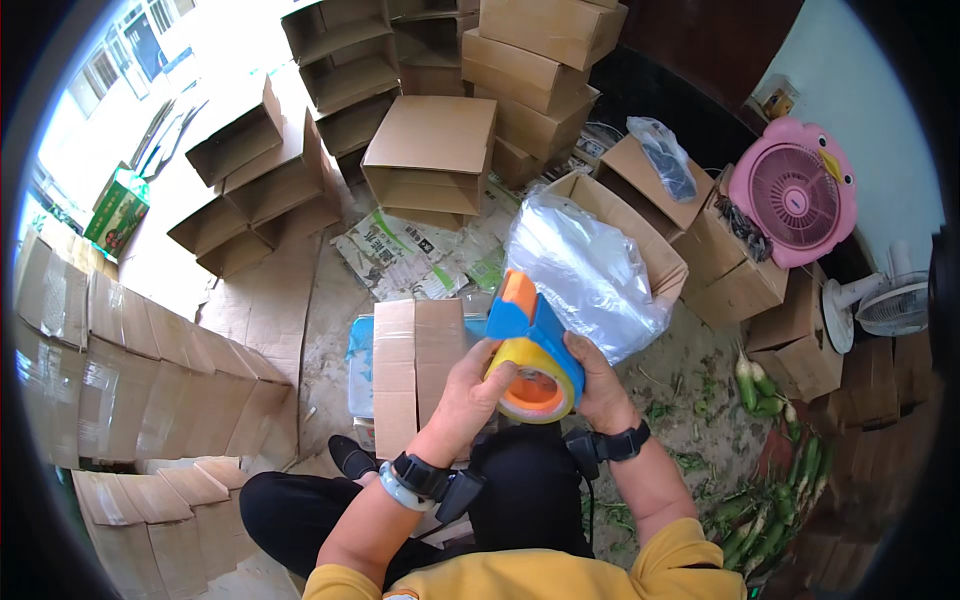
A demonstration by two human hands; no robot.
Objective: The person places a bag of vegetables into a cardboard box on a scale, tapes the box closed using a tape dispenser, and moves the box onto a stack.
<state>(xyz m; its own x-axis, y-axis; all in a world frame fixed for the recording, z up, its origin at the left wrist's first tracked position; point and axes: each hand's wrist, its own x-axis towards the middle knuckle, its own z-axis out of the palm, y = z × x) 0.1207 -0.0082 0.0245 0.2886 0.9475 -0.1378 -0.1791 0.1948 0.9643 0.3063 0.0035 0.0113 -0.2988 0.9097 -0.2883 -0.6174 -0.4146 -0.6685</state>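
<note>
Both hands hold a blue and orange packing tape dispenser (536, 345) with a roll of yellowish tape on it. My left hand (471, 386) has its thumb on the face of the roll. On the other side, my right hand (600, 382) grips the blue frame. Below and to the left of the dispenser lies a closed cardboard box (416, 360), on top of a clear plastic container (361, 375). Just beyond the dispenser, clear plastic bags (577, 262) spill from an open cardboard carton (660, 259).
Taped boxes (150, 367) form a wall at left. Open, empty cardboard boxes (427, 142) stand ahead, with more boxes (532, 67) stacked behind. At right are a pink fan (795, 195), a white fan (892, 304) and green-topped white radishes (772, 517) on the floor.
</note>
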